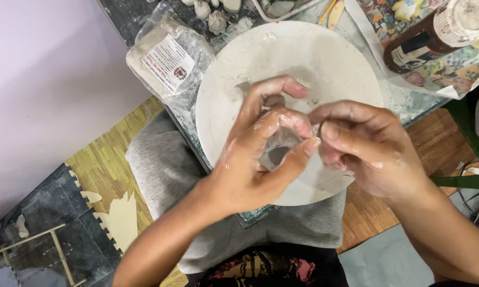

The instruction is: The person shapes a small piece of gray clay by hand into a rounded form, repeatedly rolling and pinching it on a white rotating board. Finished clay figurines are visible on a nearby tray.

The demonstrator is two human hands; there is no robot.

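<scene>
Both my hands meet over a round white board smeared with pale clay. My left hand cups a small lump of wet grey clay, thumb and fingers curled around it. My right hand pinches the same lump from the right with its fingertips. Both hands are coated in clay slip. Most of the lump is hidden by my fingers.
A plastic bag of clay with a label lies left of the board. A brown bottle with a white cap lies at the top right on a patterned cloth. Small clay pieces sit at the top. My grey-clad knee is below.
</scene>
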